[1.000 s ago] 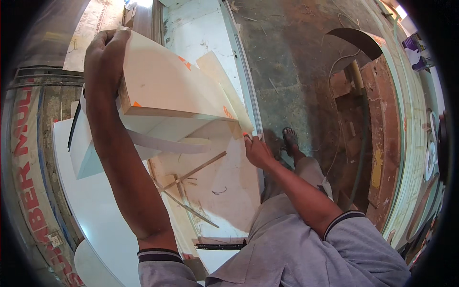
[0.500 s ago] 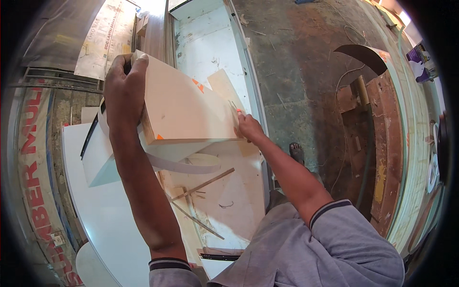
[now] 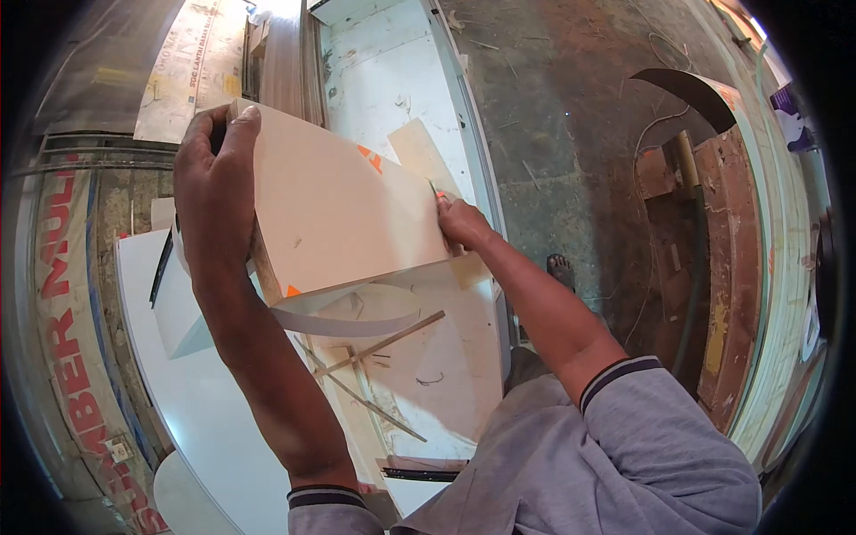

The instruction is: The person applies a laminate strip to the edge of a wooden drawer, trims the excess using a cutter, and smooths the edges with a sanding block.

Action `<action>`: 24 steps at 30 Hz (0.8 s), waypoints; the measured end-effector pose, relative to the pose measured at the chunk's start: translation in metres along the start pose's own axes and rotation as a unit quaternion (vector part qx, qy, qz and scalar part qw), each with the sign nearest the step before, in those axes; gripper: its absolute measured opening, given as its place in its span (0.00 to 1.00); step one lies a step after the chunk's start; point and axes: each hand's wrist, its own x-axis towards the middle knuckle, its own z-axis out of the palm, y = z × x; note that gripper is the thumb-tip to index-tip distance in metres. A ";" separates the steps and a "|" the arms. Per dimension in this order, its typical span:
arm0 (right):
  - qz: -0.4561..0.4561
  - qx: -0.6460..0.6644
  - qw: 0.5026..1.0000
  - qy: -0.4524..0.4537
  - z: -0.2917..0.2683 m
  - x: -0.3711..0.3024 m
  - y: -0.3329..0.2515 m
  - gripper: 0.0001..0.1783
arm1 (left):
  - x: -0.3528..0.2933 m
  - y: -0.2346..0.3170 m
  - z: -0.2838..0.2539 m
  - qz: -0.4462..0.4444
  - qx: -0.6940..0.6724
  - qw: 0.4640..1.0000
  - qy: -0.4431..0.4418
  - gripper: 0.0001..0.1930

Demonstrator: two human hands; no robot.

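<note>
My left hand (image 3: 218, 169) is closed on the far left edge of a pale cream wooden box (image 3: 339, 214), thumb over the top face and fingers behind. Small orange patches mark that face. At the box's right edge, my right hand (image 3: 464, 223) is closed around a slim tool with an orange part (image 3: 440, 194), probably a cutter knife; most of it is hidden in the fingers. A white edging strip (image 3: 357, 325) curls in a loop below the box's near edge. Just beyond the right hand lies a thin pale board (image 3: 415, 147).
Under the box is a white panelled workpiece (image 3: 383, 80) with offcut sticks (image 3: 383, 341) and a black rail (image 3: 419, 473) on it. A white sheet (image 3: 187, 401) lies to the left. Right, across the concrete floor (image 3: 526, 116), stands a worn brown bench (image 3: 727, 250).
The box has tilted slightly, its near left corner lower now. My left hand has shifted a little left with it. The right hand has moved slightly along the box's right edge.
</note>
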 end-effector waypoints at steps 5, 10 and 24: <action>0.000 -0.012 1.000 0.024 0.001 -0.008 0.004 0.39 | -0.004 0.004 0.002 -0.014 -0.016 1.000 0.007 0.21; 0.009 -0.007 1.000 -0.007 0.004 -0.016 0.008 0.40 | -0.007 0.002 -0.003 -0.014 0.023 0.999 0.018 0.24; 0.004 0.012 1.000 0.010 0.015 -0.061 0.047 0.40 | 0.003 -0.007 -0.005 0.008 0.035 0.999 0.003 0.25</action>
